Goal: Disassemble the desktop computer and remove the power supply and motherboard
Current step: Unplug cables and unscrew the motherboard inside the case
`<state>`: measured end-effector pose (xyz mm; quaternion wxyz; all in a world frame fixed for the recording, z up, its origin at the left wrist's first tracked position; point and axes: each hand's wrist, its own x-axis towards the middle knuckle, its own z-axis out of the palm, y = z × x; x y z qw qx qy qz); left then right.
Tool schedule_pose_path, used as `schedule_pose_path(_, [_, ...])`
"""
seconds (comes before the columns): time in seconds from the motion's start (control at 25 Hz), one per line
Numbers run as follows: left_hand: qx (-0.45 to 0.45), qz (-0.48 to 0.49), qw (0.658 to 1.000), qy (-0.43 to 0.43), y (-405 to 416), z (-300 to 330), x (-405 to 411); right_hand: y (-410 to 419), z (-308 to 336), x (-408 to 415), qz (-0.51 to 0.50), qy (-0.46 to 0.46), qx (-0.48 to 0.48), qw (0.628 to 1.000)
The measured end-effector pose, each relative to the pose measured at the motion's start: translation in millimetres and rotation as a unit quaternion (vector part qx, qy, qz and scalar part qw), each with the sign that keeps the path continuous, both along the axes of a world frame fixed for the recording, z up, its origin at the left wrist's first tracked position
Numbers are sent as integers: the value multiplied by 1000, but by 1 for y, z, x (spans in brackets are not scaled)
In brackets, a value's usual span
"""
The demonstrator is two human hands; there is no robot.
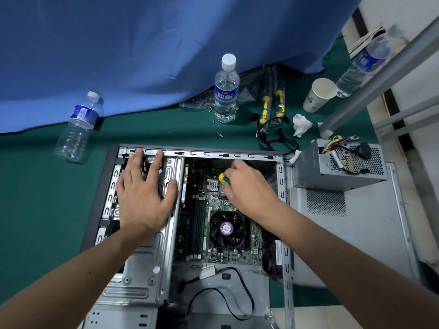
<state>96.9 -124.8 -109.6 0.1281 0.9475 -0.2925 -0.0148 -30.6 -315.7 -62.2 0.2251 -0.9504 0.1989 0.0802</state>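
Our left hand [145, 198] lies flat, fingers spread, on the drive cage [152, 252] of the open case [202, 153]. Our right hand [249, 186] is clenched round a screwdriver [224, 178], yellow-green handle sticking out toward the left hand, tip hidden. The mobo [199, 224] sits under & just below that grip, fan [226, 229] nearer us. The PSU [337, 165] is already out, well right of the grip, on the side panel [356, 233].

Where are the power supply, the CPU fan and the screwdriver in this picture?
power supply [332, 167]: head view, on its grey top face.
CPU fan [226, 229]: head view, on its purple hub sticker.
screwdriver [223, 178]: head view, on the yellow handle end.
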Motion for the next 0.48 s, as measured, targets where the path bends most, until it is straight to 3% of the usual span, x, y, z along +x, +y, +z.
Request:
schedule_pose_path(0.28, [-3, 1, 1000, -3, -1, -1, -1, 7, 19, 23, 35, -46, -41, 997])
schedule_pose_path(0.48, [-3, 3, 1000, -5, -1, -1, -1, 3, 37, 40, 43, -14, 54, 998])
